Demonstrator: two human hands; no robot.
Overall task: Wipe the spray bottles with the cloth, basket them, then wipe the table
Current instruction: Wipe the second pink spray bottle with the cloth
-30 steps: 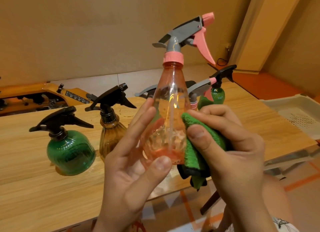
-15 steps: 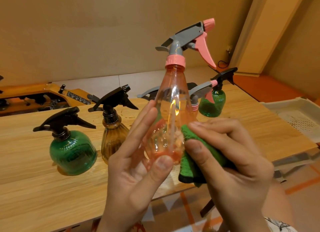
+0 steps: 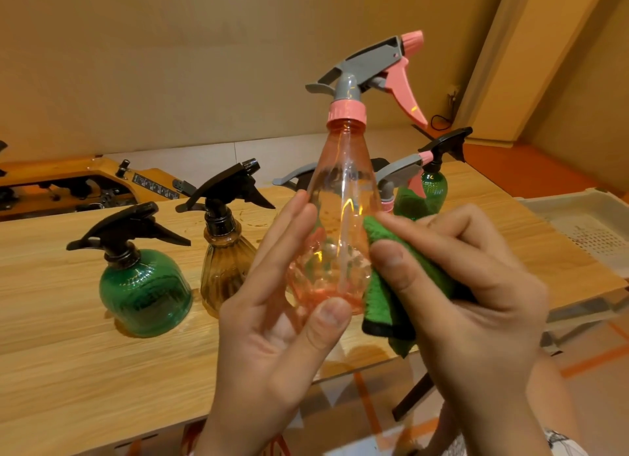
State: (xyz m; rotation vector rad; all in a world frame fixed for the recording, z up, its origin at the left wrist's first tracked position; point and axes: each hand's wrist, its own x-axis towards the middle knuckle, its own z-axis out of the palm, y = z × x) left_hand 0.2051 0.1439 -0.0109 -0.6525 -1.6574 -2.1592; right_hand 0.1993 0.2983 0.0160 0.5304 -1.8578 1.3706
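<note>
- Head view: the pink spray bottle (image 3: pixel 340 224) is upright at frame centre, lifted clear of the wooden table (image 3: pixel 85 370). Its grey sprayer head, with pink trigger and nozzle, points right.
- The left hand (image 3: pixel 272 336) grasps the pink spray bottle at its bulged lower body. The thumb presses the front of the base; the other fingers lie nearly straight along the bottle's left side.
- The right hand (image 3: pixel 476 312) is directly right of the pink spray bottle. Its fingers and thumb are curled round the folded green cloth (image 3: pixel 384 295), clamping it.
- The green cloth touches the right side of the pink spray bottle's lower body. Its black-edged fold hangs below the thumb.
- The amber bottle (image 3: pixel 224 268), with a black sprayer, stands on the table just left of the pink spray bottle, partly hidden by the left hand's fingers.
- The round green bottle (image 3: pixel 146 295), with a black sprayer, stands farther left of the pink spray bottle, near the amber bottle.
- The tall green bottle (image 3: pixel 434 188) stands behind and right of the pink spray bottle.
- A grey-and-pink sprayer (image 3: pixel 401 171) shows just behind and right of the pink spray bottle; its body is hidden.
- The pale perforated basket (image 3: pixel 585 217) sits well to the right of the pink spray bottle.
- An orange machine (image 3: pixel 68 183) lies far left of and behind the pink spray bottle.
</note>
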